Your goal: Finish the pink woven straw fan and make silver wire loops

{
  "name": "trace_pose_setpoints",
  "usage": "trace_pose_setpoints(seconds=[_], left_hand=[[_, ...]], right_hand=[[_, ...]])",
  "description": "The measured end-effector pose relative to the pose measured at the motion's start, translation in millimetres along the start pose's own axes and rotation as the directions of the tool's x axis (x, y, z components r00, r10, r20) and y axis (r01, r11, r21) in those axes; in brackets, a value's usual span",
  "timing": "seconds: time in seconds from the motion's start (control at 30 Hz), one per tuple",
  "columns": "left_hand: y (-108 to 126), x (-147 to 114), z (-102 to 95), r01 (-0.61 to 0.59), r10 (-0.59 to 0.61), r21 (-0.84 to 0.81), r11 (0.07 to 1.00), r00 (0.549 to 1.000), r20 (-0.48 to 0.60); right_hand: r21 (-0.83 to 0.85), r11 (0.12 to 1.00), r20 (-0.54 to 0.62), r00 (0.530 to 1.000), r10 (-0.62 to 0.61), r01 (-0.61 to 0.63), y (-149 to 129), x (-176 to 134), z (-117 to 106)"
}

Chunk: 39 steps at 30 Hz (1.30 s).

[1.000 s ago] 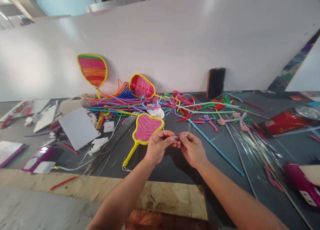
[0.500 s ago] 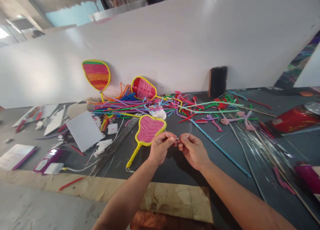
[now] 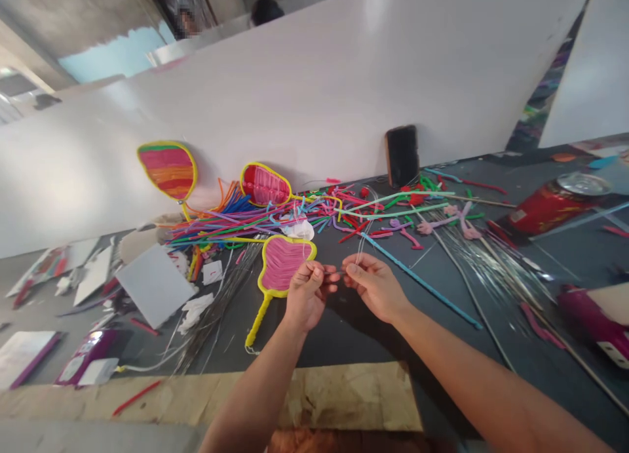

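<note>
left hand [image 3: 310, 292]: hanging over the dark table [image 3: 344, 338], thumb and fingertips narrowly pinching; what they are gripping, if anything, is too small and blurred to tell.

right hand [image 3: 376, 286]: facing it at three o'clock, thumb and forefinger pinching a clear strand [image 3: 362, 238] that is looping up towards twelve.

pink fan [image 3: 285, 259], yellow-rimmed: lying at ten o'clock from the left hand, which is covering its near edge; handle pointing to seven.

blue stem [image 3: 420, 279]: lying just beyond the right hand, slanting from eleven to five.

coloured stems [image 3: 230, 220]: heaping at eleven.

striped fan [image 3: 170, 171], red-and-pink fan [image 3: 268, 184]: leaning by the white board [image 3: 304, 99], at ten and eleven.

phone [image 3: 403, 155]: leaning there at one.

red can [image 3: 550, 207]: standing between two and three.
</note>
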State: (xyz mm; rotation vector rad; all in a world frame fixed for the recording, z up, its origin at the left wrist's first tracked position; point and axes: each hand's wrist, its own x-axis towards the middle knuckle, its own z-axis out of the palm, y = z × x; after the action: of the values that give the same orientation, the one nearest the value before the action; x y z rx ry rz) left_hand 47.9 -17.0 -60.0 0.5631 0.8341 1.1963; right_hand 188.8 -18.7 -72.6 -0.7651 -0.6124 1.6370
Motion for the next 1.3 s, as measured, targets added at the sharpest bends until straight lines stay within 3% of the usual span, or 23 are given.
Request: trace_pose_setpoints(seconds=[0.27, 0.47, 0.7, 0.83, 0.93, 1.07, 1.3], left_hand=[[-2.6, 1.0, 1.6, 0.045, -0.045, 0.033, 0.998, 0.999, -0.002], [-5.5, -1.0, 2.5, 0.044, -0.042, 0.092, 0.995, 0.999, -0.014], [-6.1, -2.0, 4.3, 0.042, -0.041, 0.101, 0.994, 0.999, -0.006], [-3.6, -0.9, 2.9, 0.031, -0.03, 0.024, 0.999, 0.999, -0.038], [-2.1, 0.2, 0.8, 0.008, -0.009, -0.035, 0.999, 0.999, -0.052], [-5.5, 0.4, 0.0, -0.036, 0.033, -0.075, 0.997, 0.998, -0.044], [-17.2, -3.4, 5.9, -0.024, 0.022, -0.067, 0.997, 1.0, -0.021]], right_hand=[[0.056, 0.994, -0.05, 0.994, -0.092, 0.095, -35.1, 11.5, -13.6], [0.026, 0.988, -0.005, 0.988, -0.152, 0.153, -35.0, 11.8, -14.5], [0.043, 0.991, -0.018, 0.992, -0.128, 0.129, -34.5, 14.7, -17.4], [0.071, 0.997, -0.066, 0.998, -0.014, 0.019, -28.0, 14.4, -17.2], [-0.016, 0.998, -0.032, 0.998, 0.06, -0.061, -13.2, 10.4, -13.5], [-0.148, 0.987, 0.031, 0.997, 0.07, -0.065, 6.6, 1.2, -3.6], [-0.007, 0.999, -0.016, 0.999, 0.039, -0.039, 11.6, -3.1, 1.4]])
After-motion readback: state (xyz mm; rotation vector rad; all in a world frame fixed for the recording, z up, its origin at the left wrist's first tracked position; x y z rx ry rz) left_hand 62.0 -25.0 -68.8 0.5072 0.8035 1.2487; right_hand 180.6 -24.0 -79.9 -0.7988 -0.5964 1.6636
